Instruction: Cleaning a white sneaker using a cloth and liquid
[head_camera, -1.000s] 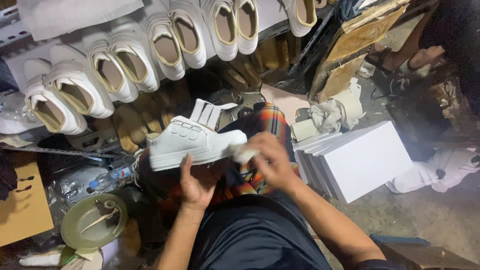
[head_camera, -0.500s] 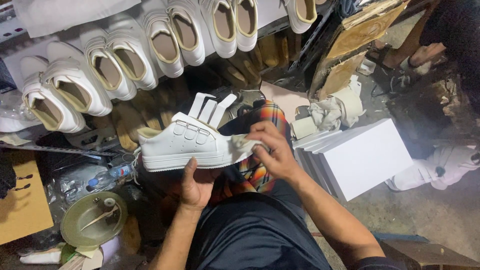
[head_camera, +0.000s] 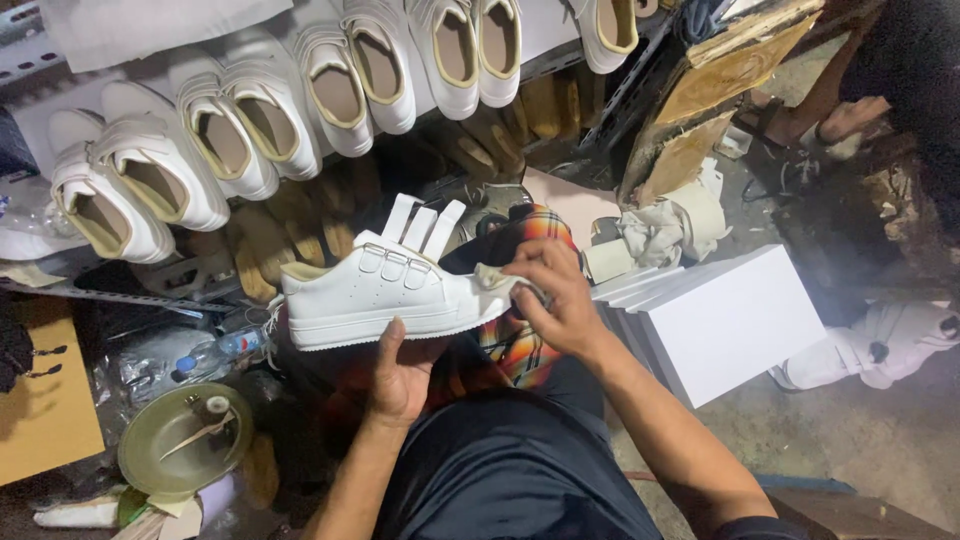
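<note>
The person is holding a white sneaker (head_camera: 385, 295) sideways over their lap, toe pointing to the right and its three straps standing open and upright. The left hand (head_camera: 400, 375) is supporting the shoe from below, palm up, with the thumb lying against the side of the sole; this grip is closed loosely on the shoe. The right hand (head_camera: 555, 300) is closing its grip on a small pale rag (head_camera: 493, 277), pressing it against the toe of the sneaker with curled fingers.

A plaid cloth (head_camera: 520, 340) is lying across the person's lap beneath the shoe, over dark trousers. Above, a row of white shoes (head_camera: 250, 130) is sitting on a rack, openings facing up. Just to the right of the right hand, a stack of white boxes (head_camera: 730, 320) is resting on the floor, with crumpled rags (head_camera: 660, 230) lying behind it. At the lower left, a round green plate (head_camera: 180, 455) is sitting among clutter, near a clear plastic bottle (head_camera: 225, 350) and a flat piece of brown cardboard (head_camera: 50, 420). Another person's foot in a sandal (head_camera: 800, 115) is showing at the upper right, well apart from the hands.
</note>
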